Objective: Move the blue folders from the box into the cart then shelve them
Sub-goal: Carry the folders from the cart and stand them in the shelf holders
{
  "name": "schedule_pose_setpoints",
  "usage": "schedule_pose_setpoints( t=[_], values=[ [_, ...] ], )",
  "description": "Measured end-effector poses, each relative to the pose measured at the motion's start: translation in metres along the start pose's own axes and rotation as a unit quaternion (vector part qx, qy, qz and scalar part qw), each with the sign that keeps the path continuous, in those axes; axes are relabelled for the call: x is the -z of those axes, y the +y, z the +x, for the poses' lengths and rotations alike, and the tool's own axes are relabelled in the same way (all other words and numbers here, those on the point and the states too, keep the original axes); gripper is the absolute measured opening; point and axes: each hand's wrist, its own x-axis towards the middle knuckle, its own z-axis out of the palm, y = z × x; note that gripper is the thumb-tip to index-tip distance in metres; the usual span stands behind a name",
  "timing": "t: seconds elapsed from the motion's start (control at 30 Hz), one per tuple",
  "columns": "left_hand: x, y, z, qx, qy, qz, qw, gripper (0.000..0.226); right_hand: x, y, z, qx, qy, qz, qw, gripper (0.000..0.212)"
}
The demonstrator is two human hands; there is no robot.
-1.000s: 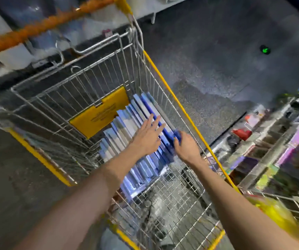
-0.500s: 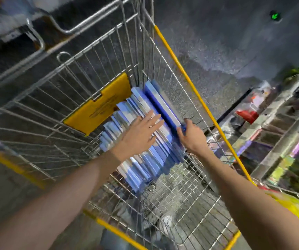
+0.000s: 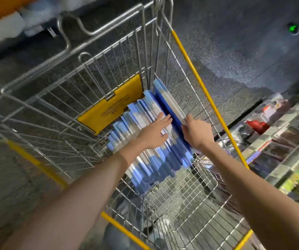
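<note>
Many blue folders [image 3: 170, 156], slanted row, pale edges

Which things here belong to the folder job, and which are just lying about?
Job: folders, cart, left hand flat on them, right hand gripping end folder.
Lying about: shelf goods, red item, green light.

Dark speckled floor [image 3: 235, 51] lies under me; stocked shelves [image 3: 286, 134] run along my right, and a green light [image 3: 292, 28] glows ahead.
</note>
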Motion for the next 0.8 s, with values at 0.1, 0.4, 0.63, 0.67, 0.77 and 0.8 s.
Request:
schedule_pose_setpoints(
  t=[0.1,0.4,0.63,0.67,0.77,0.8],
  values=[
    [0.007,0.029,0.005,0.1,0.042,-0.193,0.975,0.07,0.023,0.001,-0.023,0.013,0.015,0.02,1.0,0.02],
    [0.001,0.13,-0.032,0.083,0.13,-0.498,0.853,0.053,0.079,0.019,-0.088,0.015,0.014,0.33,0.944,0.039],
    [-0.015,0.184,-0.095,-0.007,0.157,-0.476,0.865,0.033,0.101,0.037,-0.158,0.041,-0.026,0.607,0.793,0.046],
    [-0.018,0.189,-0.104,-0.014,0.159,-0.465,0.871,0.036,0.105,0.039,-0.168,0.05,-0.037,0.623,0.779,0.046],
    [-0.03,0.207,-0.126,-0.028,0.167,-0.432,0.886,0.05,0.107,0.046,-0.193,0.061,-0.073,0.673,0.733,0.043],
    [-0.035,0.211,-0.131,-0.028,0.171,-0.43,0.886,0.054,0.105,0.049,-0.2,0.058,-0.076,0.686,0.721,0.041]
  ],
)
